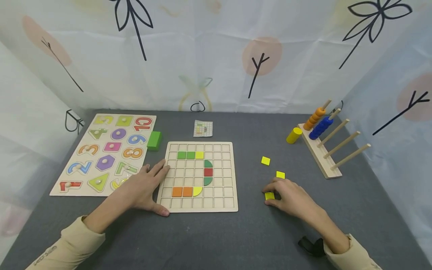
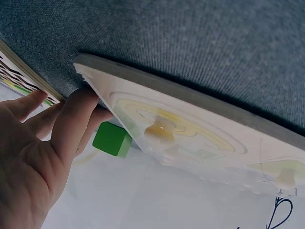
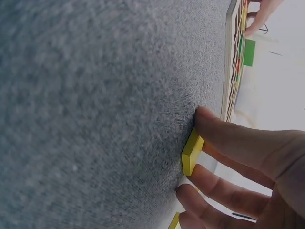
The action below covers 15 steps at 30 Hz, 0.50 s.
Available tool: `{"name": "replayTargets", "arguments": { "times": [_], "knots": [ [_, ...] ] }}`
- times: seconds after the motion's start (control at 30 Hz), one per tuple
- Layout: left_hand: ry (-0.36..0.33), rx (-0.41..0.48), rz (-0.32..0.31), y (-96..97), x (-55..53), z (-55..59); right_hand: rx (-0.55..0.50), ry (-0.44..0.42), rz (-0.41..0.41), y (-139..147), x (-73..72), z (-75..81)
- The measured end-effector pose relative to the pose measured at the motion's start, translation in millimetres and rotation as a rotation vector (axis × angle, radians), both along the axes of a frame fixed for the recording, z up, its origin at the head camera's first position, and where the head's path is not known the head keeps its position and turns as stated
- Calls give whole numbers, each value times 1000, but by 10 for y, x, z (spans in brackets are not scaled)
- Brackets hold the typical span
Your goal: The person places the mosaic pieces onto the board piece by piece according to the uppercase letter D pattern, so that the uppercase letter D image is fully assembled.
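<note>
A wooden grid board [image 1: 219,202] lies mid-table, with green, yellow, red and orange tiles set in some of its squares. My left hand [image 1: 143,189] rests against its left edge, fingers extended, thumb by the near-left corner. In the left wrist view, that hand [image 2: 43,143] is near a number puzzle board. Right of the grid, my right hand [image 1: 291,197] pinches a yellow square tile [image 1: 269,196] at the table surface. The right wrist view has this tile [image 3: 191,153] between thumb and fingers. Beyond lie two more yellow tiles, one [image 1: 265,160] farther off and one [image 1: 280,174] beside the knuckles.
The number and shape puzzle board [image 1: 113,155] lies left, with a green block [image 1: 154,141] at its right edge. A small pattern card [image 1: 203,128] lies behind the grid. At right stand a yellow cylinder [image 1: 294,135] and a peg rack [image 1: 320,155] with orange and blue beads.
</note>
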<state>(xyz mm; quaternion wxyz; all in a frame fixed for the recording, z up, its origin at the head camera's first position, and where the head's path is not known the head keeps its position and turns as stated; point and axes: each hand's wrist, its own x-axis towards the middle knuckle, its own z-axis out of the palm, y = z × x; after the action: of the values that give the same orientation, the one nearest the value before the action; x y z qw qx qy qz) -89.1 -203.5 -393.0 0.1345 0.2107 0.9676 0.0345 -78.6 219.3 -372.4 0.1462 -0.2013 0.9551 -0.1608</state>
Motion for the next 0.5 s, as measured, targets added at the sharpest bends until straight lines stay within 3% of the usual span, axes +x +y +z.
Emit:
{"name": "replayTargets", "arguments": {
  "times": [0.5],
  "knots": [
    [5, 0, 1, 0, 10, 11, -11, 158, 11, -264, -38, -80]
  ]
}}
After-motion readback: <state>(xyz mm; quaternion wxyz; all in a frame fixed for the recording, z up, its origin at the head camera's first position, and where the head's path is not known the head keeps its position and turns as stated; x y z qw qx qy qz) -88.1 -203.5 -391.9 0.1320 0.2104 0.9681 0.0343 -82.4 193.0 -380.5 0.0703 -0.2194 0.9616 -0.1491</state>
